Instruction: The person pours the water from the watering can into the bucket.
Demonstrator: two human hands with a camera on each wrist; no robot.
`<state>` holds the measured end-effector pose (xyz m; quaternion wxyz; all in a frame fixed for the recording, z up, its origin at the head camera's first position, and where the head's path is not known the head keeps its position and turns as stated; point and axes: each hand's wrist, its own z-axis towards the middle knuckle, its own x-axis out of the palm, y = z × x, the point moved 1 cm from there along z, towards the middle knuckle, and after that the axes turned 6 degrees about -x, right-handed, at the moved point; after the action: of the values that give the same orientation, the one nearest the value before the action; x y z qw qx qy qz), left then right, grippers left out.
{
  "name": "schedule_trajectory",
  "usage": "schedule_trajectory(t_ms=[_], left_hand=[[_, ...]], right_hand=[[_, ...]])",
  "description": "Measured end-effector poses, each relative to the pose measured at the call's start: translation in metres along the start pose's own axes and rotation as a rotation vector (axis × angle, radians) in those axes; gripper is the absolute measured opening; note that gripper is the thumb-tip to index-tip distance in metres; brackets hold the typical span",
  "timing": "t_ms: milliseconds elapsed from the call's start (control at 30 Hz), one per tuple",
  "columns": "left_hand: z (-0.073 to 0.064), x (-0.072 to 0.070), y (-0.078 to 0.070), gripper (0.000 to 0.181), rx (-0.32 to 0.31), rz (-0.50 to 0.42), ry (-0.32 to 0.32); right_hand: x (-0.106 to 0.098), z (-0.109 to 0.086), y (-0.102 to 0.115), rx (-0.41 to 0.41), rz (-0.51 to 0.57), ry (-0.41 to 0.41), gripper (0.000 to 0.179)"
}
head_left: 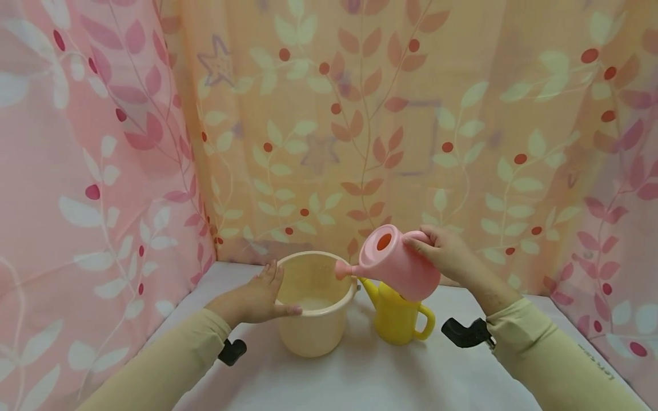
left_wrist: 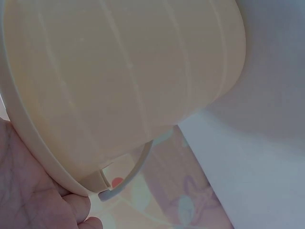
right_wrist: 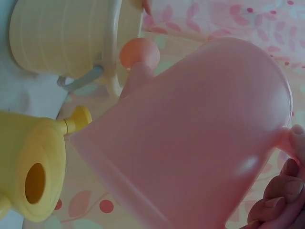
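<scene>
My right hand [head_left: 437,251] grips the handle of a pink watering can [head_left: 406,265], held raised and tilted. Its spout, with a peach rose [head_left: 343,270], points left over the rim of a cream bucket [head_left: 312,337]. At the bucket's left side, my left hand [head_left: 257,297] rests against the rim, fingers extended and thumb along the front. Below the pink can, a yellow watering can [head_left: 398,319] stands upright on the table, partly hidden by it. In the right wrist view, fingers [right_wrist: 281,191] wrap the pink handle. No flowing water is visible.
A white tabletop [head_left: 380,382] lies under the bucket and yellow can. Leaf-patterned curtains [head_left: 360,142] enclose the back and sides. The bucket's grey bail handle [right_wrist: 83,80] hangs at its side. Black wrist mounts [head_left: 466,333] stick out from the sleeves.
</scene>
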<state>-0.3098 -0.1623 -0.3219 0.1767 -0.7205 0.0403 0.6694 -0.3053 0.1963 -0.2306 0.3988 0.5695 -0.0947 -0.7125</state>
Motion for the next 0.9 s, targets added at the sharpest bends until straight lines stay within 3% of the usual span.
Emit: schedule_trajectory(t_ms=[900], left_hand=[[-0.0039,-0.0011,-0.0031,0.115,-0.008,-0.008,0.006]], right_hand=[[0.0020,0.0000,0.0009,-0.002,-0.006,0.012,0.039]])
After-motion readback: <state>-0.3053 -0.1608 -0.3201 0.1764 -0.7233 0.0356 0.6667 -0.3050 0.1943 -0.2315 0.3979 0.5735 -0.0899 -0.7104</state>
